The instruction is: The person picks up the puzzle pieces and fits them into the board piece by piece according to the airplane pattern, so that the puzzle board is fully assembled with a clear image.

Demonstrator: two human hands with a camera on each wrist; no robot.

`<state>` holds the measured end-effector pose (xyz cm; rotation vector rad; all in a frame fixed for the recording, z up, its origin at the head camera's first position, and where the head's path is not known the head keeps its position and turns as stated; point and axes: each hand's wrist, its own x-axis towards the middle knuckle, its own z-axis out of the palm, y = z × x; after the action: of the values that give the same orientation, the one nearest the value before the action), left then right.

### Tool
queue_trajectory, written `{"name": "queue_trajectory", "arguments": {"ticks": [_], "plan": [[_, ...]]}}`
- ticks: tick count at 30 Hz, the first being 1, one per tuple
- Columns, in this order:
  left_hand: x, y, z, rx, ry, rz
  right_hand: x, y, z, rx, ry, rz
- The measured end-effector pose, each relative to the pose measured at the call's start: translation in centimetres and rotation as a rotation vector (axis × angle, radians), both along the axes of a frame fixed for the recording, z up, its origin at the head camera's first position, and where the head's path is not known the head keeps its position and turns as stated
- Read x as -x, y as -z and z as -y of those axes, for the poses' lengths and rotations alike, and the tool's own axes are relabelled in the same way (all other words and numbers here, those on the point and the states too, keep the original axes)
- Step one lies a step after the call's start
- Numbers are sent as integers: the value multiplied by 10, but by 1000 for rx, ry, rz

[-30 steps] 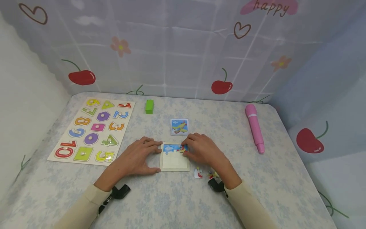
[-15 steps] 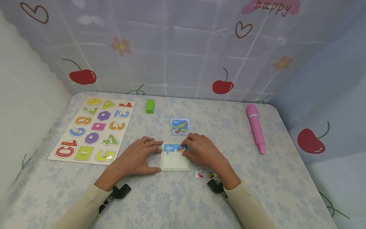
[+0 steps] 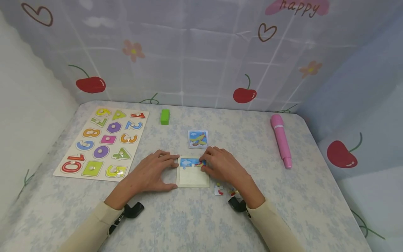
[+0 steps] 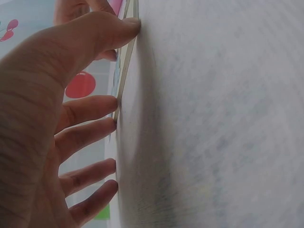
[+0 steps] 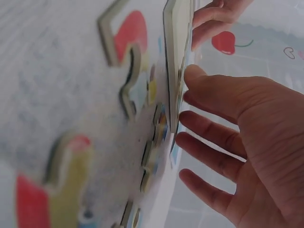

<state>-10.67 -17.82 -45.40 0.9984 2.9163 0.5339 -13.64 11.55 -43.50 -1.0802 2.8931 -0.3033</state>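
A small pale puzzle board (image 3: 193, 179) lies at the table's middle, its far row filled with blue sky pieces (image 3: 188, 162). My left hand (image 3: 154, 173) rests against its left side, thumb at the near corner and two fingertips farther up the edge; in the left wrist view its fingers are straight and spread. At the far right corner my right hand (image 3: 225, 166) pinches a puzzle piece (image 3: 200, 163) between thumb and index finger, hiding part of it. Beyond the board lies an airplane picture (image 3: 198, 139). Loose pieces (image 3: 219, 189) lie near my right wrist, large in the right wrist view (image 5: 133, 31).
A number-and-shape peg board (image 3: 108, 148) takes up the left of the table, close to my left forearm. A green block (image 3: 165, 117) stands near the back. Far right lies a pink stick (image 3: 281, 141). A printed curtain (image 3: 201, 52) hangs behind the table.
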Motion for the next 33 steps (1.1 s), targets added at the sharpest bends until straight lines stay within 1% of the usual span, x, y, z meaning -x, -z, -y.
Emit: {"name": "queue_trajectory", "arguments": {"ticks": [5,9,14,17,22,27,33], "plan": [[-1,1,-2,-4,5,11,-1,-2,-6,-17,2,17],[0,1,-3,-1,6,2,-3,-6,-15,-14,22,30],[2,1,-2,-4,15,-12,-6,-9,-30,-41,62,48],[3,1,-2,0,14,-19,-7,-9,-39,-42,69,44],[2,0,-1,8,5,8,-12,-9,-49,-22,64,49],[0,-1,0,0,9,26,-16,-8,-53,-17,80,84],[1,0,1,-5,9,38,-19,-7,-56,-5,90,110]]}}
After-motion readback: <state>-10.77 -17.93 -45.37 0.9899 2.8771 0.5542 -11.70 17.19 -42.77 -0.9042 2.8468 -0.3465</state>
